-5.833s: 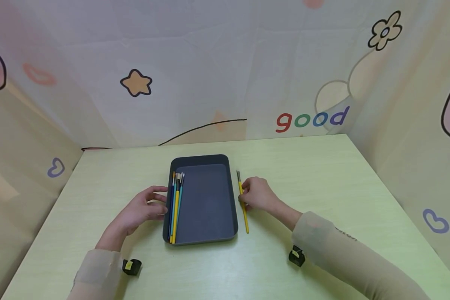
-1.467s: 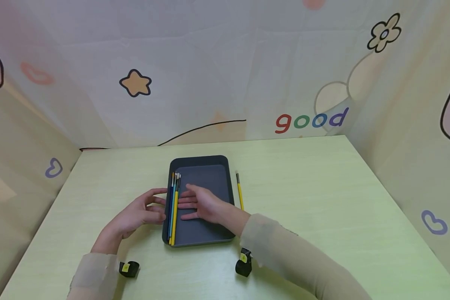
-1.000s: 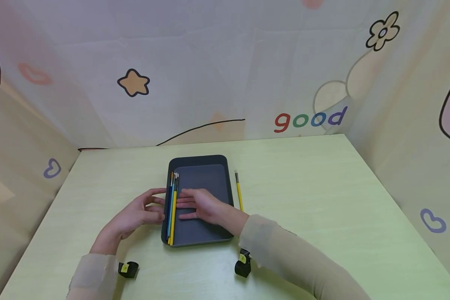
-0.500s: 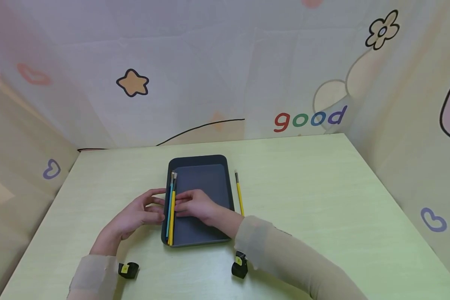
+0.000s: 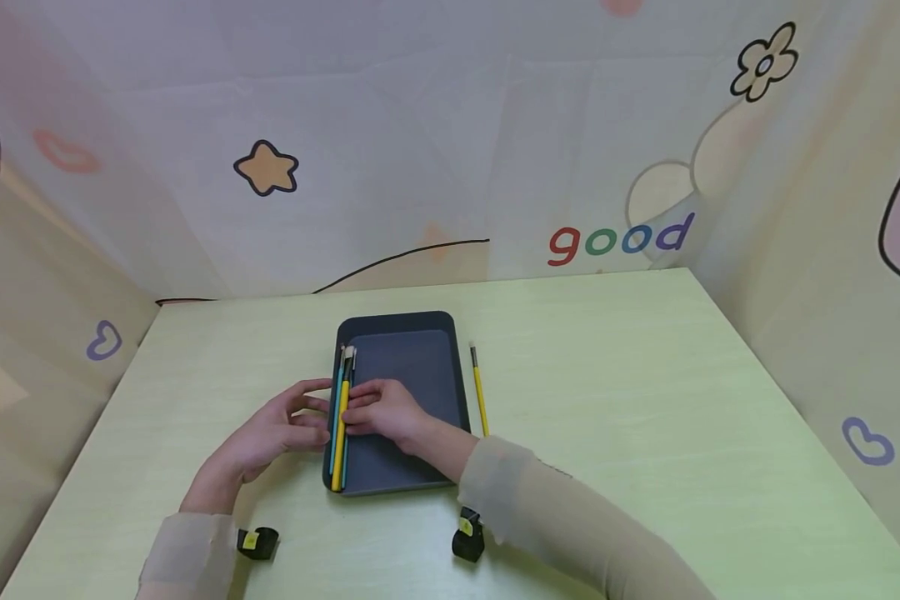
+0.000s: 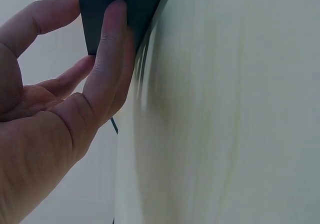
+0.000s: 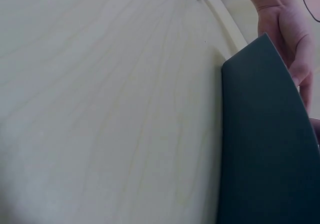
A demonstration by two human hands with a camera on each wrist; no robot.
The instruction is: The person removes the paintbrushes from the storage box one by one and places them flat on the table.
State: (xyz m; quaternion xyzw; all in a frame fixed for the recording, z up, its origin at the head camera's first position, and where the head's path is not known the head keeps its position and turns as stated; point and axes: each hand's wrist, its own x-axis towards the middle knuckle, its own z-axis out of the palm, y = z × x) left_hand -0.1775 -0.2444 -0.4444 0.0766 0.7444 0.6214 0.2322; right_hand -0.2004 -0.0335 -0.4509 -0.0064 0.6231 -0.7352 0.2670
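Note:
A dark grey tray (image 5: pixel 405 480) stands on the table, with several paintbrushes (image 5: pixel 340 442) in yellow and teal lying lengthwise along its left wall. My right hand (image 5: pixel 390 412) reaches over the tray, its bent fingertips pinching those brushes near mid-handle. On the other side, my left hand (image 5: pixel 273 433) has its spread fingers against the tray's outer left wall, as the left wrist view also shows with the fingers (image 6: pixel 107 59) on the dark side. One more yellow paintbrush (image 5: pixel 478 383) lies on the table right of the tray, its lower end hidden by my right forearm.
Each wrist wears a small black camera, one by the left sleeve (image 5: pixel 258 543) and one by the right (image 5: pixel 467 537). A printed curtain (image 5: pixel 390 167) closes off the back and sides of the pale table (image 5: pixel 607 358).
My right hand has left the yellow brush beside the tray and moved left over the tray. Its straight fingers have since bent onto the brushes, which shift slightly, a yellow one now on top.

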